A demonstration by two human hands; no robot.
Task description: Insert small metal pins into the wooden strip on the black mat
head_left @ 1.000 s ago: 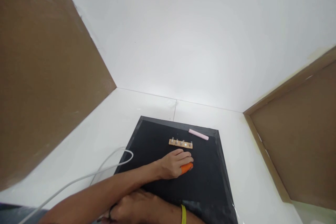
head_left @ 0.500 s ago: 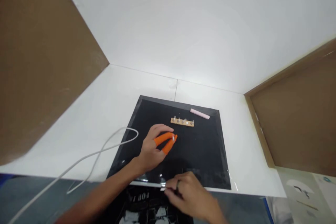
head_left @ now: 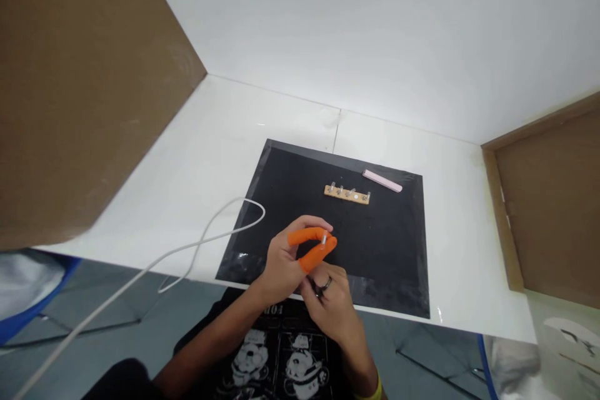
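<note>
The left hand [head_left: 282, 260] was flat out on the black mat [head_left: 384, 250] a second ago, down by the wooden strip [head_left: 347, 194]. It has since drawn back toward the body and lifted, and the right hand [head_left: 332, 304] has come up from the table edge to meet it. So whatever was picked off the mat is now up in the air between both hands, over the mat's near edge.

The left thumb and forefinger, both in orange finger cots [head_left: 309, 237], are pressed together on a small metal pin [head_left: 324, 238]. It is a short, silvery piece, held about upright (too small to say whether it is threaded). The right hand, with a dark ring on one finger, sits curled just beneath and touching the left. I cannot tell whether it grips anything.

Farther back, the wooden strip carries a row of similar upright pins, and a pink bar [head_left: 382, 180] lies just beyond it. A white cable [head_left: 206, 241] loops across the mat's left corner on the white table [head_left: 469, 250].
</note>
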